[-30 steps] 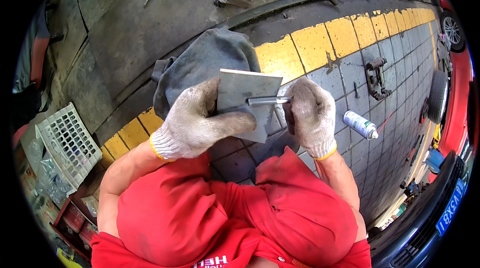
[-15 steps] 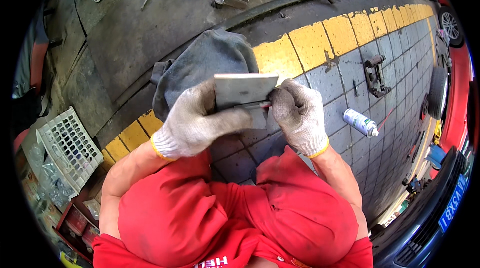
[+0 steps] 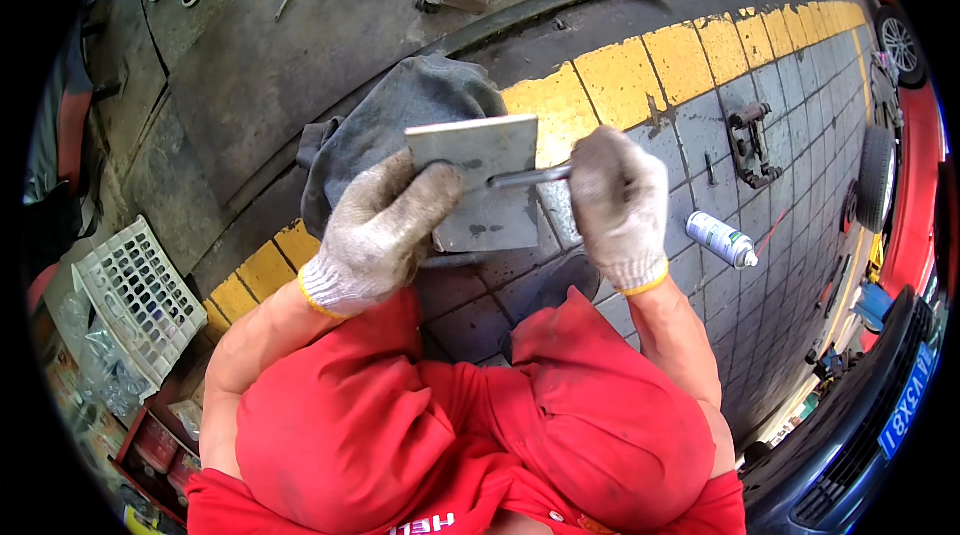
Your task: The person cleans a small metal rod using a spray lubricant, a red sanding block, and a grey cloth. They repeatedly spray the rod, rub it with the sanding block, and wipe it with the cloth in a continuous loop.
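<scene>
Since half a second ago, the flat, grey, rectangular plate [image 3: 497,153] has shifted toward 11 o'clock, and the right hand [image 3: 620,203] toward 1 o'clock, drawing the slim grey metal rod [image 3: 532,177] further into view. Both hands wear pale knitted gloves stained grey. The left hand [image 3: 372,230] grips the plate at its 8 o'clock side, thumb across the near face; the right is closed around the rod, whose tip points to 9 o'clock over that face – whether it touches, I cannot tell.

Beyond the plate, at 11 o'clock, lies a crumpled dark-grey cloth [image 3: 400,100]. From the right hand, a white, purple-marked spray can [image 3: 715,237] lies on its side at 4 o'clock – and a dark, rusty metal bracket [image 3: 741,147] at 2 o'clock.
</scene>
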